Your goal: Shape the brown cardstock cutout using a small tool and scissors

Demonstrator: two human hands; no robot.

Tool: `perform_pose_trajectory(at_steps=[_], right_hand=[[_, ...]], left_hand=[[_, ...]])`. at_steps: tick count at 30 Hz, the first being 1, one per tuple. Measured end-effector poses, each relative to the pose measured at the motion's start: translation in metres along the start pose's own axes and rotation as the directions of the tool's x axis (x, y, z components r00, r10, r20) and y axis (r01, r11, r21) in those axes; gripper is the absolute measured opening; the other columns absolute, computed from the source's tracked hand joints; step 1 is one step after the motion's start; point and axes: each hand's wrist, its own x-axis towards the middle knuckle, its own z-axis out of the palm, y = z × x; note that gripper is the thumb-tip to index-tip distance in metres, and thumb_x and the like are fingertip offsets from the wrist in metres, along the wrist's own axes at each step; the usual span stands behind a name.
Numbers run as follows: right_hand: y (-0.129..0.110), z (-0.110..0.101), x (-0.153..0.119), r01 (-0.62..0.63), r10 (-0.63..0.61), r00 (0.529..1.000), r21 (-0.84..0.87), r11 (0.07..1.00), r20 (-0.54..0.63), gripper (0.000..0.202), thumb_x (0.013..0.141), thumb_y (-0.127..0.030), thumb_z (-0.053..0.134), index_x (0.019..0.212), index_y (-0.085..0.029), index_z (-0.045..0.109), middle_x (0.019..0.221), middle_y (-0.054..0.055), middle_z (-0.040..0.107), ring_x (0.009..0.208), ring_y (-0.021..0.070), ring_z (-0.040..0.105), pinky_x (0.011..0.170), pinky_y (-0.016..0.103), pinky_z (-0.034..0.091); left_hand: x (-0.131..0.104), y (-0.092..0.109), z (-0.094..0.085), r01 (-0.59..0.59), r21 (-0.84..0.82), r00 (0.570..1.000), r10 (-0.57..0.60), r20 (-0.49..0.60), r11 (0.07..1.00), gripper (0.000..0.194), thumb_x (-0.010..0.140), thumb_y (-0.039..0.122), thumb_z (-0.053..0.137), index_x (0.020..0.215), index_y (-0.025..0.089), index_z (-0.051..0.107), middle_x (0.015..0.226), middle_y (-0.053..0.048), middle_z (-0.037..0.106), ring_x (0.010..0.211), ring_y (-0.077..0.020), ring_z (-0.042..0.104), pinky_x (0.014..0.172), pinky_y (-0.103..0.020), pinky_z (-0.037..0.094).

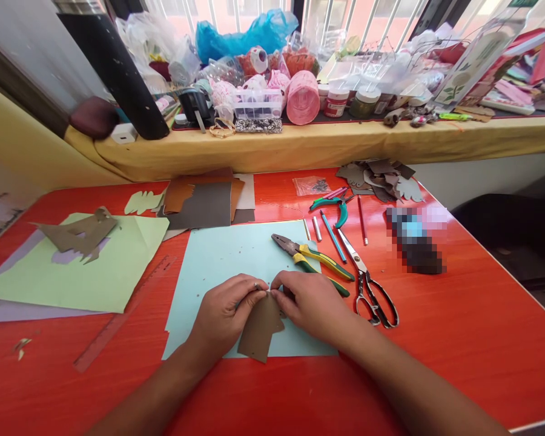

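Both hands meet over a light blue sheet [227,254] on the red table. My left hand [227,306] pinches the top end of a brown cut-out piece [258,330], with a small dark bit showing at its fingertips. My right hand [306,300] is closed at the same end, thumb and forefinger pressed together; the tiny thing between the fingertips is too small to make out. The brown piece hangs toward me, with a small hole near its lower edge. Just beyond my right hand lie yellow-green handled pliers [315,257], and scissors [367,284] rest to their right.
Green-handled cutters [333,206], pencils [362,221] and a small plastic bag [311,185] lie farther back. Brown scraps [381,178] are heaped back right. At left are a green sheet [118,266], a clear ruler [125,315] and a brown offcut [84,233]. Sheets [209,203] are stacked behind.
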Motion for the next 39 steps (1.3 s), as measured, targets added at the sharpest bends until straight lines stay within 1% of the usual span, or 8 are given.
perform_pose_trajectory(at_steps=[12, 19, 23, 27, 29, 33, 36, 39], right_hand=[[0.002, 0.006, 0.001, 0.008, -0.009, 0.999, -0.03, 1.0, -0.033, 0.008, 0.096, -0.029, 0.064, 0.097, -0.026, 0.071, 0.08, -0.001, 0.075, 0.068, 0.0158, 0.061, 0.056, 0.028, 0.018], [0.001, 0.005, 0.001, 0.031, -0.031, 0.999, -0.019, 0.999, -0.037, 0.009, 0.098, -0.03, 0.064, 0.096, -0.024, 0.071, 0.081, 0.0, 0.075, 0.068, 0.0157, 0.061, 0.057, 0.028, 0.021], [0.002, 0.007, 0.0, 0.034, -0.035, 0.998, -0.021, 0.999, -0.058, 0.009, 0.097, -0.029, 0.064, 0.096, -0.024, 0.072, 0.08, 0.001, 0.075, 0.068, 0.0165, 0.062, 0.057, 0.028, 0.021], [0.004, 0.005, -0.002, 0.071, -0.064, 0.992, 0.063, 0.995, -0.106, 0.009, 0.097, -0.026, 0.063, 0.098, -0.025, 0.072, 0.076, -0.001, 0.073, 0.066, 0.0153, 0.061, 0.057, 0.025, 0.027], [0.005, -0.002, -0.004, 0.083, -0.061, 0.98, 0.108, 0.991, -0.188, 0.01, 0.098, -0.024, 0.06, 0.097, -0.024, 0.071, 0.075, -0.001, 0.071, 0.067, 0.0148, 0.061, 0.061, 0.025, 0.033], [0.009, -0.025, -0.008, 0.034, 0.003, 0.941, 0.101, 0.994, -0.339, 0.012, 0.101, -0.031, 0.058, 0.102, -0.024, 0.068, 0.085, 0.0, 0.071, 0.073, 0.0163, 0.063, 0.064, 0.026, 0.041], [0.017, -0.039, -0.013, -0.032, 0.02, 0.938, -0.027, 0.999, -0.346, 0.019, 0.1, -0.036, 0.062, 0.115, -0.025, 0.066, 0.103, 0.005, 0.071, 0.086, 0.0208, 0.066, 0.069, 0.029, 0.046], [0.028, -0.042, -0.019, -0.05, -0.024, 0.947, -0.22, 0.974, -0.32, 0.035, 0.098, -0.038, 0.067, 0.129, -0.023, 0.061, 0.121, 0.011, 0.067, 0.107, 0.0279, 0.064, 0.084, 0.037, 0.05]], left_hand=[[-0.001, -0.005, 0.001, -0.095, -0.015, 0.995, 0.096, 0.016, 0.995, 0.021, 0.101, 0.011, 0.055, 0.101, 0.023, 0.072, 0.091, 0.001, 0.077, 0.08, -0.0122, 0.071, 0.073, -0.019, 0.054], [-0.001, -0.01, 0.002, -0.184, 0.044, 0.983, 0.183, 0.017, 0.982, 0.022, 0.1, 0.01, 0.055, 0.104, 0.022, 0.073, 0.093, -0.001, 0.079, 0.082, -0.0136, 0.073, 0.075, -0.02, 0.056], [0.0, -0.01, 0.002, -0.191, 0.054, 0.981, 0.191, 0.02, 0.98, 0.022, 0.1, 0.01, 0.055, 0.104, 0.022, 0.073, 0.091, 0.0, 0.079, 0.081, -0.0131, 0.073, 0.074, -0.019, 0.056], [-0.001, -0.008, 0.002, -0.179, 0.058, 0.984, 0.179, 0.014, 0.982, 0.021, 0.101, 0.012, 0.054, 0.102, 0.022, 0.073, 0.09, 0.0, 0.078, 0.08, -0.0134, 0.073, 0.073, -0.02, 0.056], [-0.002, -0.008, 0.002, -0.169, 0.066, 0.986, 0.169, 0.008, 0.983, 0.02, 0.101, 0.014, 0.054, 0.101, 0.022, 0.073, 0.091, 0.0, 0.079, 0.08, -0.0139, 0.074, 0.072, -0.02, 0.056], [-0.003, -0.009, 0.004, -0.157, 0.056, 0.987, 0.158, -0.008, 0.986, 0.02, 0.102, 0.017, 0.054, 0.1, 0.022, 0.073, 0.092, -0.001, 0.08, 0.083, -0.0152, 0.075, 0.073, -0.021, 0.058], [-0.002, -0.01, 0.006, -0.148, 0.046, 0.989, 0.149, -0.012, 0.988, 0.022, 0.103, 0.021, 0.053, 0.101, 0.023, 0.075, 0.095, -0.001, 0.081, 0.085, -0.0165, 0.076, 0.074, -0.023, 0.059], [-0.002, -0.01, 0.007, -0.134, 0.045, 0.991, 0.134, -0.004, 0.99, 0.024, 0.103, 0.022, 0.052, 0.101, 0.024, 0.075, 0.095, -0.002, 0.08, 0.084, -0.0173, 0.076, 0.073, -0.024, 0.059]])
